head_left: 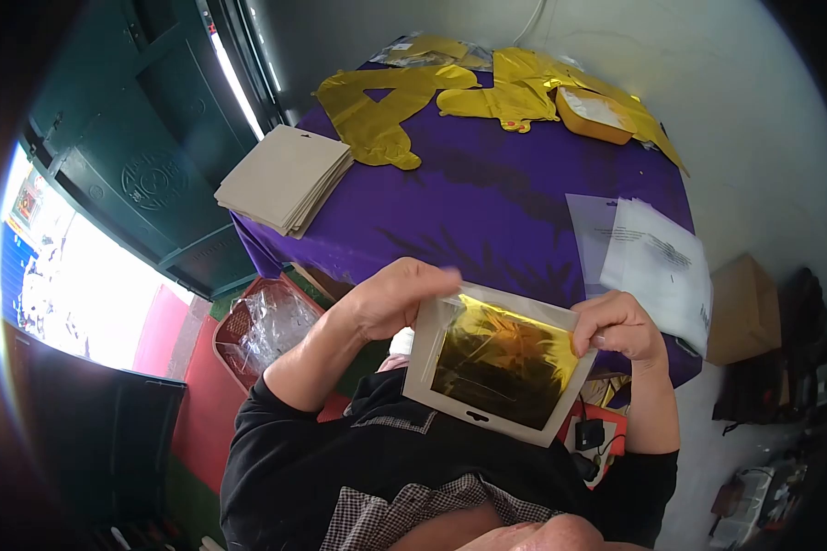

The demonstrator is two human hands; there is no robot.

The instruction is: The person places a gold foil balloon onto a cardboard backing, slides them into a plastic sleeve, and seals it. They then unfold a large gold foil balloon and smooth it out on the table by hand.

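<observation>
A beige cardboard backing card [416, 367] with a hang hole in its near edge is held up in front of my body, tilted. Shiny gold foil [505, 358], seemingly a folded foil balloon, covers its middle. My right hand [620, 326] pinches the card's right side, fingers curled over the edge. At the upper left corner, my left hand [397, 296] is closed on the card, its fingertips a little blurred and its thumb hidden. Beyond both hands is the table with a purple cloth [487, 202].
A stack of beige cards [285, 174] sits at the table's left. Gold foil balloons [368, 110] and a yellow tub [593, 115] lie at the back. Clear plastic bags [657, 266] are on the right. A basket of plastic wrappers [271, 326] stands at floor level, left.
</observation>
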